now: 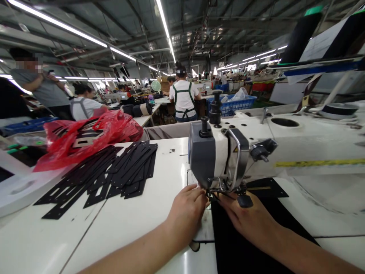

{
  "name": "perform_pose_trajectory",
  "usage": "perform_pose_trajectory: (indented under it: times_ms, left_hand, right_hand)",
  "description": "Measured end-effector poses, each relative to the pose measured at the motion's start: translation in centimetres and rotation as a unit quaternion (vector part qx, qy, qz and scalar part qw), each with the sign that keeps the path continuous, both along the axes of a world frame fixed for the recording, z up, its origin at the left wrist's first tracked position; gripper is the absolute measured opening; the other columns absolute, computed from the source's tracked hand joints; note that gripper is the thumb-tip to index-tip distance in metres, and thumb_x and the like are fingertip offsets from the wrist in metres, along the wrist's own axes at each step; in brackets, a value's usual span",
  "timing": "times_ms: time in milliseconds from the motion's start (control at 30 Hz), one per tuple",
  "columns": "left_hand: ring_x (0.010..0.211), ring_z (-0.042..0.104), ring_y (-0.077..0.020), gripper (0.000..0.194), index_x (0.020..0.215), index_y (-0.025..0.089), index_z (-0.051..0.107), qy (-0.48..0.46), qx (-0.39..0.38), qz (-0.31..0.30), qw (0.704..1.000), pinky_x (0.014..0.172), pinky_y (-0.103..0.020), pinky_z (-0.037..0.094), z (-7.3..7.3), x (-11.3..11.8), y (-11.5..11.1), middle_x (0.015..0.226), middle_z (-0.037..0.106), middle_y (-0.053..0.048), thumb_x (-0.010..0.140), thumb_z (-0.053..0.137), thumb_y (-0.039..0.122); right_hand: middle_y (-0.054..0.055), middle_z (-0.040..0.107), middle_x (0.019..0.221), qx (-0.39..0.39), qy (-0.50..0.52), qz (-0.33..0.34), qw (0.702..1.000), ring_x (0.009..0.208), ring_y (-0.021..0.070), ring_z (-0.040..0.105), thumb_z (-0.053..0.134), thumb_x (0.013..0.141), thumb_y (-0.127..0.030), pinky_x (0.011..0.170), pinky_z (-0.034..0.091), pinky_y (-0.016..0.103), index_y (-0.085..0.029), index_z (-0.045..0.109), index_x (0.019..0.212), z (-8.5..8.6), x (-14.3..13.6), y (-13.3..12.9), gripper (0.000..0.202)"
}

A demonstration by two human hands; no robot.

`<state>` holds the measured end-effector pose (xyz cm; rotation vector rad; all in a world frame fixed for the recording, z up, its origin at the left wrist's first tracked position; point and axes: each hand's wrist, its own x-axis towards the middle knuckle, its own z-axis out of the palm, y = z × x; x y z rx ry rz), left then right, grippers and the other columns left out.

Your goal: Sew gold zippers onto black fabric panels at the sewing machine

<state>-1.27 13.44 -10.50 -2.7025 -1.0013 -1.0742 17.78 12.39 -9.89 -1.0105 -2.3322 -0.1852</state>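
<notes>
Black fabric [242, 243] lies at the near right of the white table [168, 175], passing beneath the head of the sewing machine [202, 152]. The left hand [186, 213] is at the near left of the needle area, fingers bent and bunched; the right hand [248, 217] rests on the fabric, fingers extended under the machine head. Whether either pinches the cloth cannot be told. Left: overlapping black strips [131, 171], with a red plastic bag [114, 125] beyond them.
</notes>
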Motion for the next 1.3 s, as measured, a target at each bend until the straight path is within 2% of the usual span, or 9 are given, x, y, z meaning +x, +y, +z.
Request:
perform_pose_trajectory:
  times_ms: [133,433,567,700,867,967,1167,1233,1300]
  left_hand:
    - [0.080,0.064,-0.0168,0.018,0.077,0.015,0.058,0.005,-0.002,0.004,1.000,0.090,-0.037,0.048,0.0,0.0,-0.3,0.086,0.068,-0.005,0.092,0.047,0.015]
    - [0.077,0.064,-0.0159,0.014,0.074,0.016,0.059,0.001,-0.023,0.016,1.000,0.088,-0.036,0.049,-0.3,0.2,-0.2,0.081,0.066,-0.003,0.087,0.055,0.014]
    - [0.085,0.065,-0.0177,0.015,0.078,0.017,0.062,-0.012,-0.036,0.012,0.999,0.089,-0.039,0.048,-0.2,0.0,-0.5,0.089,0.068,-0.005,0.089,0.051,0.014]
    - [0.100,0.063,-0.0196,0.020,0.089,0.016,0.063,0.004,-0.004,-0.022,1.000,0.094,-0.039,0.045,-0.3,-0.7,-3.3,0.104,0.068,-0.007,0.094,0.043,0.019]
    - [0.096,0.065,-0.0145,0.018,0.086,0.017,0.062,0.017,0.085,-0.079,0.993,0.106,-0.032,0.034,-0.1,-2.2,-8.5,0.098,0.071,-0.002,0.093,0.046,0.016]
    - [0.099,0.064,-0.0154,0.011,0.097,0.016,0.061,0.025,0.016,-0.091,0.995,0.108,-0.033,0.032,0.9,-2.9,-10.6,0.102,0.070,-0.003,0.090,0.053,0.017]
    - [0.102,0.059,-0.0213,0.027,0.112,0.020,0.056,-0.023,-0.161,-0.025,0.986,0.099,-0.045,0.040,2.3,-2.7,-12.5,0.110,0.063,-0.007,0.085,0.058,0.019]
    - [0.101,0.058,-0.0221,0.030,0.113,0.022,0.057,-0.034,-0.191,-0.003,0.981,0.094,-0.044,0.043,2.3,-2.5,-12.8,0.110,0.062,-0.007,0.084,0.058,0.016]
    - [0.100,0.056,-0.0228,0.034,0.115,0.022,0.056,-0.029,-0.206,0.020,0.978,0.087,-0.042,0.047,2.5,-2.6,-12.8,0.110,0.061,-0.007,0.083,0.056,0.010]
  right_hand:
    - [0.005,0.068,0.099,-0.005,0.019,0.006,1.000,0.088,0.0183,0.063,0.036,0.090,-0.011,0.083,0.048,0.034,-0.019,0.064,0.099,-0.1,0.1,-0.2,0.030]
    - [0.005,0.069,0.095,0.008,0.021,-0.009,1.000,0.085,0.0180,0.064,0.035,0.091,-0.015,0.081,0.050,0.033,-0.019,0.063,0.100,-0.2,0.1,0.0,0.030]
    - [0.010,0.068,0.097,0.044,-0.015,-0.060,0.997,0.091,0.0235,0.063,0.041,0.091,-0.027,0.086,0.047,0.043,-0.016,0.060,0.105,-1.0,0.1,-0.2,0.026]
    - [0.017,0.058,0.122,0.108,-0.102,-0.088,0.985,0.113,0.0276,0.052,0.045,0.088,-0.034,0.091,0.044,0.045,-0.007,0.046,0.127,-2.0,0.5,-3.2,0.047]
    - [0.019,0.053,0.128,0.174,-0.169,-0.079,0.967,0.121,0.0293,0.045,0.046,0.081,-0.039,0.089,0.042,0.042,-0.006,0.051,0.121,-2.0,1.3,-9.3,0.053]
    - [0.018,0.053,0.127,0.158,-0.180,-0.072,0.968,0.121,0.0286,0.045,0.047,0.080,-0.042,0.089,0.042,0.040,-0.007,0.052,0.121,-1.5,1.5,-12.0,0.054]
    - [0.017,0.045,0.135,0.103,-0.165,-0.077,0.978,0.125,0.0270,0.041,0.045,0.083,-0.034,0.092,0.041,0.039,-0.004,0.043,0.129,0.0,1.1,-14.5,0.055]
    - [0.017,0.043,0.137,0.092,-0.154,-0.092,0.979,0.123,0.0282,0.043,0.042,0.086,-0.034,0.091,0.042,0.041,-0.003,0.040,0.132,1.0,2.0,-14.8,0.055]
    - [0.018,0.050,0.129,0.087,-0.127,-0.140,0.978,0.113,0.0309,0.050,0.037,0.089,-0.037,0.086,0.043,0.045,-0.005,0.044,0.129,2.0,4.0,-15.0,0.052]
